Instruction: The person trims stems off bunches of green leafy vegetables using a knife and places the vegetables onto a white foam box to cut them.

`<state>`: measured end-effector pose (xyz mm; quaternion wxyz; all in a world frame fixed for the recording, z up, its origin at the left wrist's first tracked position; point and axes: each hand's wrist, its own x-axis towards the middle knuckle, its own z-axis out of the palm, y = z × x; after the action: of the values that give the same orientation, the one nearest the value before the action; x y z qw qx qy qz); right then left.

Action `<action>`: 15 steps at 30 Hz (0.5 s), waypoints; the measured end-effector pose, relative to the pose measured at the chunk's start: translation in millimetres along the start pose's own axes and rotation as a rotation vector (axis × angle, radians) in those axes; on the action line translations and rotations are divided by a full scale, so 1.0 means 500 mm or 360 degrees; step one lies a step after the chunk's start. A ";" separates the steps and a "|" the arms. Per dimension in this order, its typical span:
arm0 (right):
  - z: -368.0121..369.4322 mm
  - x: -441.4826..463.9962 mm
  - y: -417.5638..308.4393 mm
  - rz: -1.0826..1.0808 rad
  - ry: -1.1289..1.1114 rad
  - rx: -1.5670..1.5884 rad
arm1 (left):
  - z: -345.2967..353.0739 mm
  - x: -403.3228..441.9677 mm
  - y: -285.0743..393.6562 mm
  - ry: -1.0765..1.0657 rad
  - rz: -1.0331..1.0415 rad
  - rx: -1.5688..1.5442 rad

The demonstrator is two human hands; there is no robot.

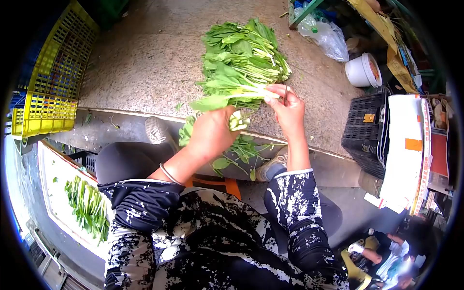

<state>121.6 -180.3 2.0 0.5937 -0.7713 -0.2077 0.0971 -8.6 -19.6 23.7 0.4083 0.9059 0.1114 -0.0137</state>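
Note:
My left hand is wrapped around a bunch of leafy greens, its pale cut stem ends poking out beside the thumb. With its fingertips, my right hand pinches the stem end of a leafy green just above that bunch. A thin dark sliver shows by the right fingers; what it is I cannot make out. Just beyond both hands, a pile of leafy greens lies in rows on the stone ledge. Loose leaves have dropped below the ledge's front edge, between my feet.
A yellow crate stands at the left. Lower left, a white foam box holds more greens. To the right are a white bucket, plastic bags, a black crate and a white foam panel. Another person sits lower right.

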 end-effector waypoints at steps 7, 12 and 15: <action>0.008 -0.079 -0.095 -0.0014 -0.0209 -0.0030 | -0.007 0.025 0.025 0.0465 0.0704 -0.0339; 0.015 -0.112 -0.115 -0.0086 -0.0153 0.0250 | 0.005 0.021 0.018 -0.0149 0.0167 -0.1216; -0.008 -0.127 -0.118 0.0296 -0.0098 0.0450 | -0.014 0.020 0.031 -0.0336 0.0120 -0.1420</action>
<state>54.1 -199.3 53.5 0.6781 -0.6927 -0.1377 0.2035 4.1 -22.6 38.6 0.7677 0.6387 0.0312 -0.0417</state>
